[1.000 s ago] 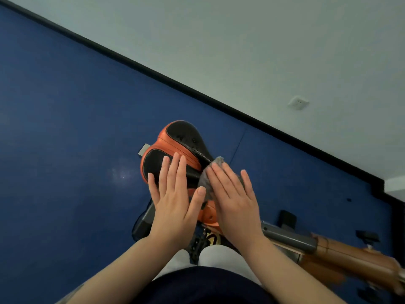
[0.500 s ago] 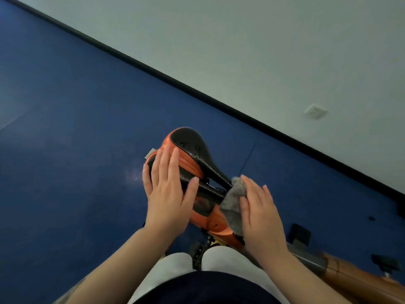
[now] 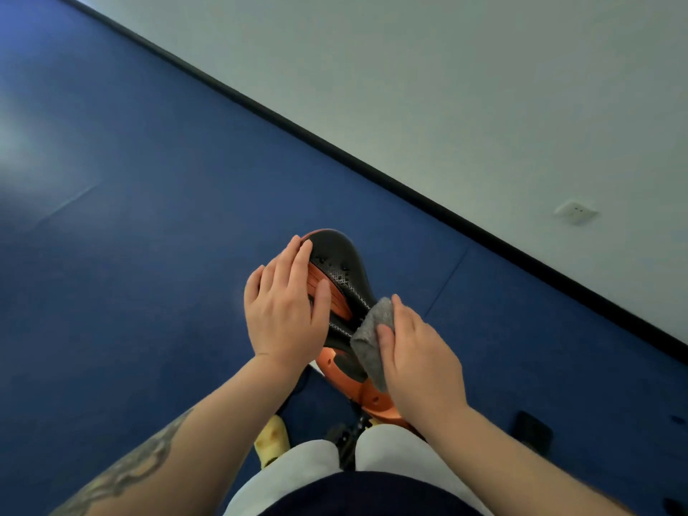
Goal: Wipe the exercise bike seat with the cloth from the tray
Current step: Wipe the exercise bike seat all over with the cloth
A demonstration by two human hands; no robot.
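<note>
The black and orange exercise bike seat (image 3: 340,271) sits at the centre of the view, its wide end pointing away from me. My left hand (image 3: 284,310) lies flat over the seat's left half, fingers together, holding it steady. The grey cloth (image 3: 372,335) is pressed against the narrow near part of the seat on its right side. My right hand (image 3: 419,357) covers the cloth's right part and holds it against the seat. No tray is in view.
Blue floor (image 3: 130,255) spreads to the left and behind the seat. A black skirting strip (image 3: 409,188) runs diagonally below a pale wall with a white socket (image 3: 575,212). The bike's orange frame (image 3: 372,398) and a black pedal (image 3: 532,432) lie lower right.
My right hand has slid the cloth from the middle of the seat toward its narrow near end on the right. My left hand moved farther up the seat's left side.
</note>
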